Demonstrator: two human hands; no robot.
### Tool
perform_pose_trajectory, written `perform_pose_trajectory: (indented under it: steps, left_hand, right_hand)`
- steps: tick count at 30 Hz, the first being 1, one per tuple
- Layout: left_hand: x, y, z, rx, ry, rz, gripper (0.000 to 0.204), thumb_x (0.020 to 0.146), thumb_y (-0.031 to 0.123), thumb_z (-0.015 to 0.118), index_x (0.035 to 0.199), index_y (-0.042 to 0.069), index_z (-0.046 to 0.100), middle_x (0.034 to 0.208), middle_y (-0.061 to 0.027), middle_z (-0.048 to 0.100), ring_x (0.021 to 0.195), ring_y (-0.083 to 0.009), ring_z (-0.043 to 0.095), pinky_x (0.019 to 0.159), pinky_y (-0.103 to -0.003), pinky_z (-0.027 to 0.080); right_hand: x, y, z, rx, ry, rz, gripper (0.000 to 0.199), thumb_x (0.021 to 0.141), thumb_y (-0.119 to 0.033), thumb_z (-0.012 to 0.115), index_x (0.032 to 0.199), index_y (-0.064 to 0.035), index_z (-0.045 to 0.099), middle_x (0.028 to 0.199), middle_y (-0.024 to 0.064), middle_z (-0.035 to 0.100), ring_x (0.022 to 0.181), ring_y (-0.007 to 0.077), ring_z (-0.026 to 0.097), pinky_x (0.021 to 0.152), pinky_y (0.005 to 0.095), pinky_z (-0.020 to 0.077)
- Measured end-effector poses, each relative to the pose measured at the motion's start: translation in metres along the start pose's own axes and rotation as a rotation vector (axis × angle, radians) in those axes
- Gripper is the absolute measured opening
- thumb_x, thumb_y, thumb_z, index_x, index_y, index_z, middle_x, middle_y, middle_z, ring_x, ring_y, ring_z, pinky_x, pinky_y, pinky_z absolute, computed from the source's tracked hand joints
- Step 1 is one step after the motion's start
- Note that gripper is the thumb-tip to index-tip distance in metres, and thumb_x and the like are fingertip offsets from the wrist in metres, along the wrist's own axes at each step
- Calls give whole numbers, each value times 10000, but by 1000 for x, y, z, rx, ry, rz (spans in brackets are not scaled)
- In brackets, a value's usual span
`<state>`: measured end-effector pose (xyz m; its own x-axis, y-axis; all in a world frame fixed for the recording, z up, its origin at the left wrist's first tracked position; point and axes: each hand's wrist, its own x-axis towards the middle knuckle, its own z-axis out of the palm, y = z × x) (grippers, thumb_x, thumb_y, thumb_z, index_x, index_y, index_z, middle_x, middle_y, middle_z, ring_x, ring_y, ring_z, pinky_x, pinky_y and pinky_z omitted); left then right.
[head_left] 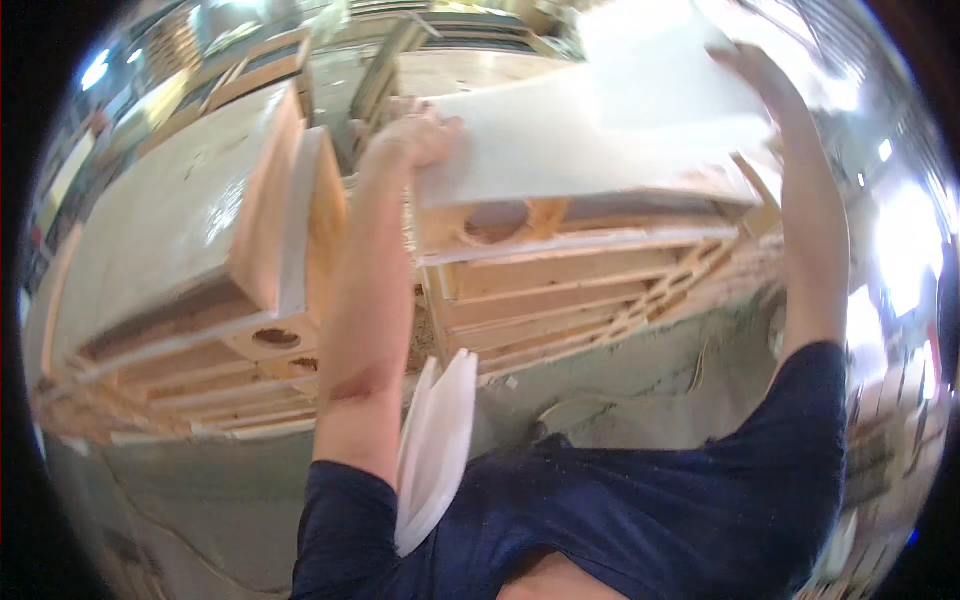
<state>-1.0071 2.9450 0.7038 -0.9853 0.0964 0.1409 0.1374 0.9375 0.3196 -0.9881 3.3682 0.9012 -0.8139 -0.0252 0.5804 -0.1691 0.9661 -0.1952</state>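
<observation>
Left hand and right hand touch white sheet; wooden frame lies beneath.

A thin, smooth, flexible white sheet lies spread across the upper centre of the frame. Its brighter part reaches the top edge, right of centre.

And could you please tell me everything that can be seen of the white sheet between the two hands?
The white sheet looks thin, smooth and slightly translucent, like foam or plastic; I cannot tell which. It is spread over the top of a wooden structure with a round hole. The left hand touches its left edge; toward the right hand, its far part bends upward.
</observation>
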Motion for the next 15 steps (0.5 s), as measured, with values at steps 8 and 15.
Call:
perform_pose_trajectory:
  steps: [8, 15]
  left_hand:
    - [-52, 68, -1, 196, -112, 119, 767, 914, 638, 223, 1488, 130, 208, 1562, -54, 143, 1438, -282, 121, 1139, -593, 81]
    - [-54, 121, 8, 212, -108, 138, 795, 900, 657, 258, 1486, 120, 222, 1554, -83, 175, 1434, -292, 147, 1140, -575, 100]
  right_hand:
    - [-12, 26, 32, -35, 134, 55, 609, 746, -383, 688, 1165, 42, 569, 975, 150, 657, 894, 259, 639, 789, 394, 500]
    - [4, 127, 105, -164, -45, 32, 540, 701, -418, 694, 1022, 15, 656, 1030, 230, 651, 984, 319, 614, 846, 376, 497]
